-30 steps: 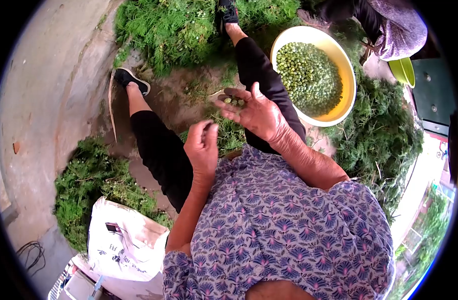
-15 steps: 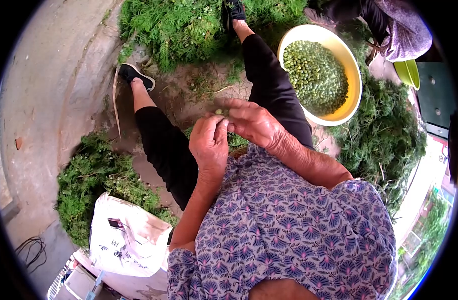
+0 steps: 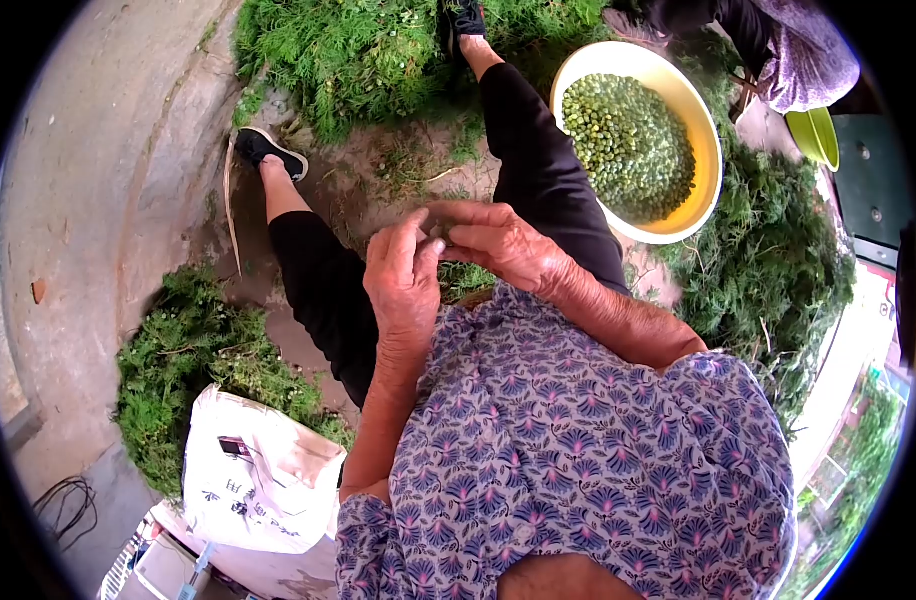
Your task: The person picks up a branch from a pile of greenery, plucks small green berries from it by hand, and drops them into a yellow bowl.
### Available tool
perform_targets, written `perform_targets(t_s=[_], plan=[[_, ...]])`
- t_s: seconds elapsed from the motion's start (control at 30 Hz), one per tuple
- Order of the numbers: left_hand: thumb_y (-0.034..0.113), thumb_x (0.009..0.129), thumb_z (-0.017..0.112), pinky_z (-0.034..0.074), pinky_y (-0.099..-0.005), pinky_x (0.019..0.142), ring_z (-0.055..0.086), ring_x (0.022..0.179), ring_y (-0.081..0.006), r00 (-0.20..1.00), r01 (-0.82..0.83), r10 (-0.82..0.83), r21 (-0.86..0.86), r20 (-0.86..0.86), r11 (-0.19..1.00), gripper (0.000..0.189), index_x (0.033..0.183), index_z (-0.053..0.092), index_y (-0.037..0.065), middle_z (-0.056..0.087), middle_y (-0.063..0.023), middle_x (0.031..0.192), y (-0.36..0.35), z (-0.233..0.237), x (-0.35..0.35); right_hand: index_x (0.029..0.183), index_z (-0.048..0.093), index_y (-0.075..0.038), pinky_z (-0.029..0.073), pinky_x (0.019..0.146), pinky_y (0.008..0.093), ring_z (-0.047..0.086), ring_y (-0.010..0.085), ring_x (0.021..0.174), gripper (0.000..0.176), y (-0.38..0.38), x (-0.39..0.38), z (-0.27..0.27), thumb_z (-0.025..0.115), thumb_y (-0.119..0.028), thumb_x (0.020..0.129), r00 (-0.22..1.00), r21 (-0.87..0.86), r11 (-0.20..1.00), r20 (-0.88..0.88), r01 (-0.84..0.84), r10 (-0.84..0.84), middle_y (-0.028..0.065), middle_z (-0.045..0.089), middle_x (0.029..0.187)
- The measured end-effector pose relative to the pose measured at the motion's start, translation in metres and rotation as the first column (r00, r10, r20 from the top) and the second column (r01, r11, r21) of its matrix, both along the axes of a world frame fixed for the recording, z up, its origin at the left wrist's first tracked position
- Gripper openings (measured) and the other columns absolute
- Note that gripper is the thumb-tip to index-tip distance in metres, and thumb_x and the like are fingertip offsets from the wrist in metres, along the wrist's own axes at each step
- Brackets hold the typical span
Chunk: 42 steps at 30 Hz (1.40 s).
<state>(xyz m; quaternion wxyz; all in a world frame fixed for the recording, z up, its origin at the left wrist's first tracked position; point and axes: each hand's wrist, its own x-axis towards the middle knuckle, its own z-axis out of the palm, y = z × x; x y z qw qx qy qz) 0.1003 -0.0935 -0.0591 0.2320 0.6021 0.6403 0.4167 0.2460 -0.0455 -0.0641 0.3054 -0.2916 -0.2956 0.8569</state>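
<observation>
My left hand [image 3: 402, 278] is raised over my lap, its thumb and fingers pinched together. Its fingertips meet those of my right hand [image 3: 498, 238], whose fingers are also closed and bent inward. Something small and dull green shows between the fingertips, too blurred and covered to name. To the upper right stands a yellow basin [image 3: 709, 165] with a pale rim, holding many small round green fruits [image 3: 628, 145].
Cut green branches lie in piles at the top [image 3: 353, 60], right [image 3: 768, 260] and lower left [image 3: 168, 370]. A white sack [image 3: 263, 480] with a phone [image 3: 235, 447] is at the lower left. Another person's patterned sleeve or clothing [image 3: 813, 55] and a green bowl [image 3: 816, 138] are at the upper right.
Both hands have shifted slightly left. The fingers of my right hand have closed in toward my left fingertips, and the small green fruits seen there before are now mostly hidden.
</observation>
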Motion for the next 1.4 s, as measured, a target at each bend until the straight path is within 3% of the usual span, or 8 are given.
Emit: perform_targets(t_s=[0.1,0.17,0.3,0.6,0.8,1.03,1.2,1.4], plan=[[0.0,0.063,0.071,0.046,-0.0339,0.073,0.055,0.086,-0.0254,0.993,0.064,-0.06,0.034,-0.1,0.997,0.04,0.101,0.061,0.007,0.056,-0.0078,0.089,0.001,0.009,-0.006,0.128,0.036,0.01,0.043,0.095,0.0303,0.052,0.0202,0.109,0.042,0.002,0.002,-0.004,0.041,-0.005,0.089,0.994,0.092,0.992,0.079,-0.083,0.076,0.0194,0.049,0.119],[0.001,0.061,0.072,0.046,-0.034,0.075,0.054,0.087,-0.0251,0.996,0.049,-0.047,0.025,-0.072,0.999,0.039,0.098,0.063,0.007,0.056,-0.0078,0.091,-0.001,0.005,-0.006,0.128,0.035,0.01,0.045,0.092,0.0305,0.053,0.0204,0.106,0.04,0.002,0.001,0.0,0.04,-0.004,0.091,0.989,-0.196,0.981,-0.146,-0.001,-0.028,0.0192,0.05,0.117],[0.003,0.056,0.075,0.043,-0.0339,0.078,0.054,0.088,-0.0242,0.987,0.078,-0.064,0.097,-0.144,0.992,0.034,0.089,0.066,0.008,0.055,-0.0061,0.09,-0.001,0.003,-0.007,0.128,0.036,0.01,0.046,0.09,0.0309,0.055,0.0204,0.103,0.04,0.0,-0.001,-0.008,0.04,-0.006,0.092,0.987,-0.229,0.973,-0.15,0.019,-0.055,0.0183,0.051,0.115],[0.012,0.06,0.074,0.038,-0.0343,0.077,0.052,0.085,-0.0219,0.895,0.117,-0.03,0.17,-0.445,0.978,0.025,0.085,0.07,0.011,0.054,-0.0034,0.087,-0.002,0.01,-0.004,0.128,0.038,0.007,0.046,0.089,0.0295,0.054,0.0175,0.1,0.039,-0.002,-0.004,-0.008,0.04,-0.01,0.093,0.986,-0.244,0.969,-0.154,0.029,-0.068,0.0154,0.053,0.113],[0.009,0.065,0.071,0.039,-0.035,0.078,0.053,0.086,-0.0233,0.909,0.121,-0.03,0.193,-0.415,0.974,0.017,0.081,0.066,0.007,0.055,-0.0042,0.089,-0.001,0.007,-0.003,0.128,0.038,0.007,0.044,0.091,0.0284,0.053,0.0168,0.101,0.04,-0.003,-0.006,0.0,0.042,-0.011,0.093,0.993,-0.233,0.971,-0.098,0.047,-0.072,0.0144,0.052,0.113],[0.006,0.073,0.064,0.04,-0.0358,0.071,0.057,0.079,-0.0241,0.932,0.129,-0.039,0.231,-0.361,0.964,0.012,0.085,0.062,0.007,0.06,-0.005,0.084,0.001,0.006,-0.005,0.128,0.036,0.01,0.043,0.095,0.0303,0.052,0.0201,0.108,0.042,-0.006,-0.005,-0.003,0.045,-0.009,0.092,0.994,-0.126,0.991,-0.095,0.049,-0.061,0.0173,0.05,0.118],[0.003,0.075,0.064,0.043,-0.0355,0.075,0.057,0.08,-0.0254,0.951,0.102,-0.056,0.136,-0.303,0.986,0.019,0.093,0.062,0.004,0.062,-0.0084,0.086,0.001,0.011,-0.005,0.128,0.035,0.011,0.043,0.096,0.0314,0.052,0.0214,0.108,0.043,-0.008,-0.004,-0.007,0.048,-0.008,0.091,0.998,0.014,1.0,-0.059,0.021,-0.02,0.0191,0.05,0.118],[0.005,0.075,0.063,0.042,-0.0351,0.07,0.056,0.076,-0.0248,0.929,0.144,-0.081,0.151,-0.36,0.978,0.017,0.093,0.062,0.005,0.06,-0.0064,0.08,0.005,0.007,-0.007,0.131,0.036,0.003,0.044,0.091,0.0277,0.054,0.0167,0.104,0.048,-0.007,-0.002,-0.006,0.052,-0.004,0.086,0.98,0.324,0.944,0.199,-0.067,0.002,0.0142,0.053,0.116]])
